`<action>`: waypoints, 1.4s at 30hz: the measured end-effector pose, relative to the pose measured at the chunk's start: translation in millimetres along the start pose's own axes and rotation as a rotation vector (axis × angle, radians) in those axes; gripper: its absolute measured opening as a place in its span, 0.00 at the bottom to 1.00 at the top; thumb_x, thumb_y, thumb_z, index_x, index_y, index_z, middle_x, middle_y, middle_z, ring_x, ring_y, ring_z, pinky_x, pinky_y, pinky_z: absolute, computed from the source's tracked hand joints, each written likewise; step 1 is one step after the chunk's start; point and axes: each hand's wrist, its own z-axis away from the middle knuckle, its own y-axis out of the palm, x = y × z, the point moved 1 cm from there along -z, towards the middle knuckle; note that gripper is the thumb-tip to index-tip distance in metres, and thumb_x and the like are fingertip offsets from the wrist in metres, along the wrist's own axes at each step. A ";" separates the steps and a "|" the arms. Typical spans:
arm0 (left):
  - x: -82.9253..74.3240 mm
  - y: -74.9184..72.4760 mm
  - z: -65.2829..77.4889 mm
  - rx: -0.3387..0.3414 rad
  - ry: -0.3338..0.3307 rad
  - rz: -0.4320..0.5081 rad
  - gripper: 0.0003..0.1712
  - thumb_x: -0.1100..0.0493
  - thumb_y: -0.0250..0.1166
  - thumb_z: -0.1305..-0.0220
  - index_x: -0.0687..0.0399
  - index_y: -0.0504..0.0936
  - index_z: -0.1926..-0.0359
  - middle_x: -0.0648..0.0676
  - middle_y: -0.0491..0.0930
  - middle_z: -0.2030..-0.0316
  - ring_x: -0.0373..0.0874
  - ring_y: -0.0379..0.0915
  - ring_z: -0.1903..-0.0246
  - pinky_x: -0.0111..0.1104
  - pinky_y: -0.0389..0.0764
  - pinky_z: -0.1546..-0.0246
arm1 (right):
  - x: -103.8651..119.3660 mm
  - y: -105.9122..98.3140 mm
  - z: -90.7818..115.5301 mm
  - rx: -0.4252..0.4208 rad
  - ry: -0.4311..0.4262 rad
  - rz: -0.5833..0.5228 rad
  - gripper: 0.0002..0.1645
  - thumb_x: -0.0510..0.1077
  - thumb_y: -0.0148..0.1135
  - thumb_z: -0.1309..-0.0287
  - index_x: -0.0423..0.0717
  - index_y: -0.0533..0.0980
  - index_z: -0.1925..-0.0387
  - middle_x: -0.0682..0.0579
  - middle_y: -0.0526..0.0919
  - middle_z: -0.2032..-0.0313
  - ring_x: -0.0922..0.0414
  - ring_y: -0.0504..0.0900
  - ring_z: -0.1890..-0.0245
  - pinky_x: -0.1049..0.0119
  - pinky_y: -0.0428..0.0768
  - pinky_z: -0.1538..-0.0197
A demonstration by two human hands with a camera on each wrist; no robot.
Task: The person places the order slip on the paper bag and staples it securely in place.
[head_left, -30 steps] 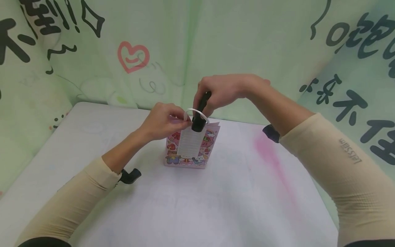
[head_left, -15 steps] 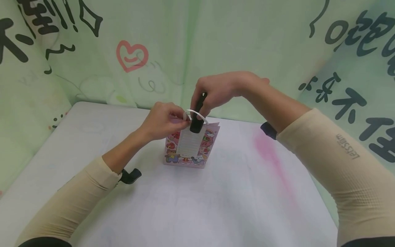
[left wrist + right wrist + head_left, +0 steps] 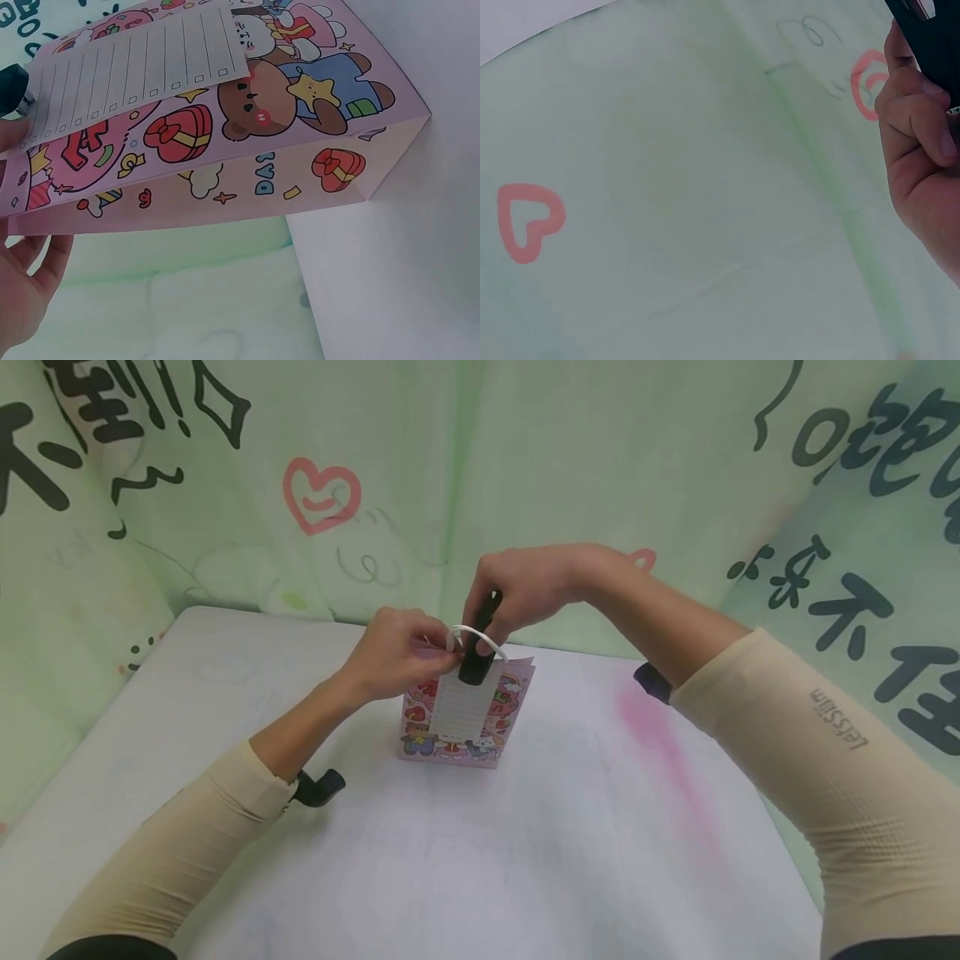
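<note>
A pink paper gift bag (image 3: 507, 727) with cartoon prints stands upright in the head view, its white handle (image 3: 491, 643) looped above. Against its front lies a white lined checklist sheet (image 3: 457, 714). At the bag's top left edge, my left hand (image 3: 390, 653) pinches the bag and the sheet. My right hand (image 3: 525, 589) comes from above and grips a black stapler (image 3: 476, 667), whose end sits over the sheet's top edge. The left wrist view shows the stapler's dark tip (image 3: 13, 88) at the sheet. Whether the stapler is pressed together cannot be told.
A white table (image 3: 465, 860) with a pink stain (image 3: 652, 727) on the right carries the bag. Behind and around it hangs a pale green cloth (image 3: 570, 460) with drawn hearts and writing.
My right hand and the stapler have shifted slightly left and down over the bag's top edge. The left hand and the bag have barely moved.
</note>
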 end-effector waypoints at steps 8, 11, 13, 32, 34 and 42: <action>0.1 0.0 -0.3 -0.010 0.009 0.013 0.03 0.57 0.71 0.46 0.49 0.86 0.72 0.43 0.85 0.72 0.36 0.81 0.65 0.31 0.81 0.61 | -5.1 5.2 0.8 -0.114 -0.034 0.044 0.07 0.46 0.69 0.49 0.61 0.86 0.66 0.62 0.86 0.70 0.60 0.79 0.68 0.63 0.76 0.62; -0.1 -0.3 -0.1 -0.014 0.019 0.014 0.03 0.57 0.71 0.46 0.49 0.85 0.73 0.43 0.85 0.73 0.36 0.81 0.65 0.31 0.81 0.61 | -7.4 7.1 1.9 -0.162 -0.057 0.033 0.08 0.47 0.71 0.50 0.59 0.85 0.65 0.61 0.86 0.68 0.60 0.80 0.68 0.63 0.77 0.62; -0.2 -0.2 -0.4 -0.014 0.021 0.014 0.03 0.57 0.70 0.45 0.49 0.85 0.73 0.43 0.85 0.73 0.36 0.81 0.65 0.31 0.81 0.61 | -9.1 8.0 2.8 -0.197 -0.056 0.019 0.13 0.47 0.73 0.52 0.57 0.83 0.62 0.59 0.85 0.68 0.60 0.81 0.67 0.63 0.78 0.61; -0.8 1.1 -2.3 -0.017 -0.043 0.059 0.04 0.56 0.73 0.47 0.50 0.87 0.70 0.44 0.85 0.73 0.35 0.82 0.67 0.29 0.82 0.63 | -20.5 24.2 7.4 -0.423 0.052 -0.136 0.21 0.48 0.77 0.59 0.51 0.80 0.61 0.54 0.84 0.69 0.56 0.81 0.68 0.63 0.78 0.60; -1.1 0.9 -2.5 -0.015 -0.043 0.059 0.04 0.56 0.73 0.47 0.50 0.87 0.70 0.44 0.85 0.72 0.35 0.82 0.67 0.29 0.82 0.63 | -20.8 24.6 7.6 -0.428 0.048 -0.145 0.20 0.48 0.77 0.59 0.51 0.81 0.61 0.54 0.84 0.69 0.56 0.82 0.68 0.63 0.78 0.60; -1.9 2.7 -3.1 -0.012 -0.043 0.081 0.03 0.58 0.73 0.47 0.51 0.86 0.71 0.46 0.86 0.72 0.36 0.84 0.67 0.28 0.82 0.63 | -24.2 30.7 7.6 -0.446 0.032 -0.203 0.19 0.46 0.76 0.58 0.51 0.81 0.60 0.53 0.85 0.69 0.55 0.81 0.69 0.62 0.78 0.61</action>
